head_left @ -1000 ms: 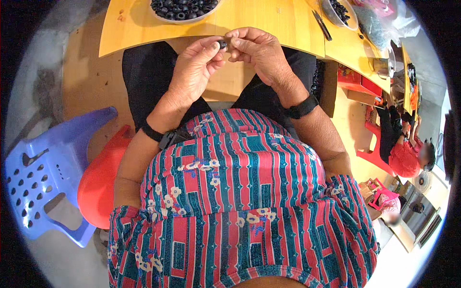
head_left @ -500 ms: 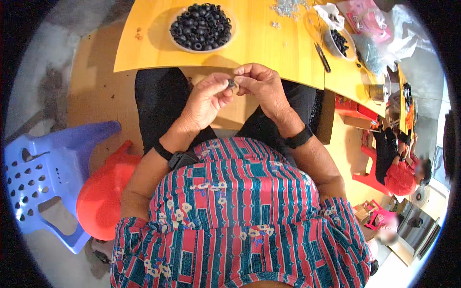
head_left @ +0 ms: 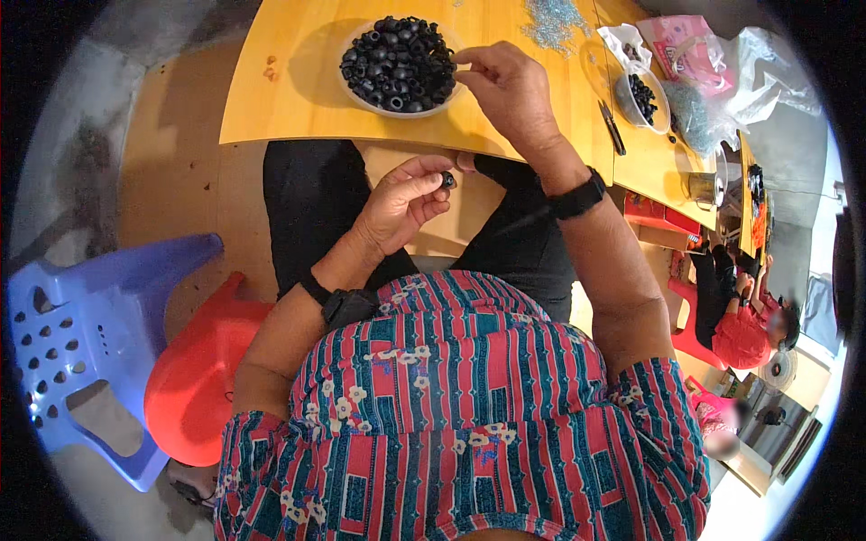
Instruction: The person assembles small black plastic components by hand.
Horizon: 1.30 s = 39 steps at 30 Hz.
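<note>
**smooth plastic, sleek wood, printed cloth**

the small black piece (head_left: 447,180) i pinch, on my side of the bowl (head_left: 410,114), looks like smooth plastic with a slight shine. the bowl itself is thin, translucent plastic; the black pieces (head_left: 395,68) heaped in it look smooth and mostly matt, a few catching light. under the bowl, the yellow tabletop (head_left: 262,108) looks like smooth, faintly glossy wood. right of the bowl are a shiny metal cup (head_left: 702,187) and a crinkled, glossy clear plastic bag (head_left: 760,77). nearer me than the bowl, my shirt (head_left: 451,388) is creased cloth, my trousers (head_left: 316,198) matt black cloth. left of it, the blue chair (head_left: 135,316) is shiny plastic.
</note>
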Available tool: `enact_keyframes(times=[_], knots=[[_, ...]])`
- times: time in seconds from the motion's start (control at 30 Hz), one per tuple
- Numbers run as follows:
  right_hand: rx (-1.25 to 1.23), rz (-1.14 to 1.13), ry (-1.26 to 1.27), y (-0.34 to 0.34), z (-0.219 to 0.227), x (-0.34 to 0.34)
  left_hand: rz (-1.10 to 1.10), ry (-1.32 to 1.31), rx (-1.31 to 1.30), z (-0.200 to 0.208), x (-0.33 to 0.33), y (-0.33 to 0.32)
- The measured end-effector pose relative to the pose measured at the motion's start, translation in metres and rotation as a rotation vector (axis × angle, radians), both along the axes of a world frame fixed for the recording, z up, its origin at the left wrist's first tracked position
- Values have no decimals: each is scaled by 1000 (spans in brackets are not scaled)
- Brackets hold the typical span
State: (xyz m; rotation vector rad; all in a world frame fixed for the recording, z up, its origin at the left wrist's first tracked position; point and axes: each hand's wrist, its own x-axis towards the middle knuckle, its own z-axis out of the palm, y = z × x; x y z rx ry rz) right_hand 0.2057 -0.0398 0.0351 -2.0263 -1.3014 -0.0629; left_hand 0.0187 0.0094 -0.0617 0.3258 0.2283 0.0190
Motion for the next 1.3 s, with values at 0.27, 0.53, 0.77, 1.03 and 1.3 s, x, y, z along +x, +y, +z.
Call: enact_keyframes(times=[0.27,0.53,0.77,1.03,1.3], knots=[[-251,-16,-300,19,1,-4,9,3,5,7,1,1],[-201,40,-328,16,-3,5,-6,62,75,16,2,-2],[-184,98,-426,12,-5,7,-9,67,79,11,1,-6],[28,89,212,-14,1,-2,76,-15,42,-1,4,3],[-39,85,989,-87,-8,-52,98,-88,93,6,4,3]])
